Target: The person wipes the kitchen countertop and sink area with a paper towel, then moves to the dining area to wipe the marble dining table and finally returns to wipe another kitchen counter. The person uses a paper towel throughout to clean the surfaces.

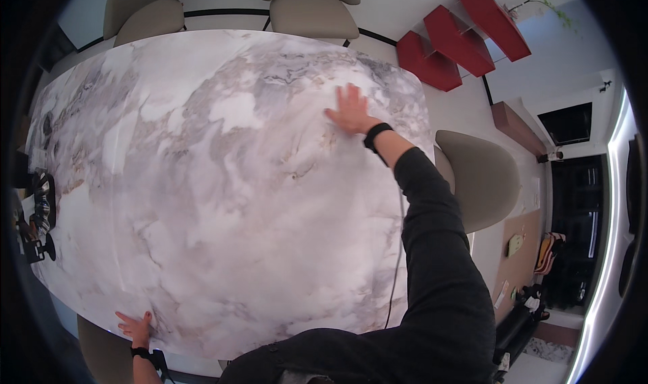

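Observation:
Before me spreads a large marble-patterned table with rounded corners. My right hand is over its far right part, palm down with the fingers apart, holding nothing; whether it touches the surface I cannot tell. A black band circles that wrist, and a thin dark cable runs below the sleeve along the right side. At the near left edge of the table is my left hand, fingers spread and nothing in it. Its wrist bears a black band with a small dark device.
Beige chairs stand beyond the far edge, at the right side and near the left hand. Dark and glossy items crowd the table's left end. Red shelf units are at the upper right.

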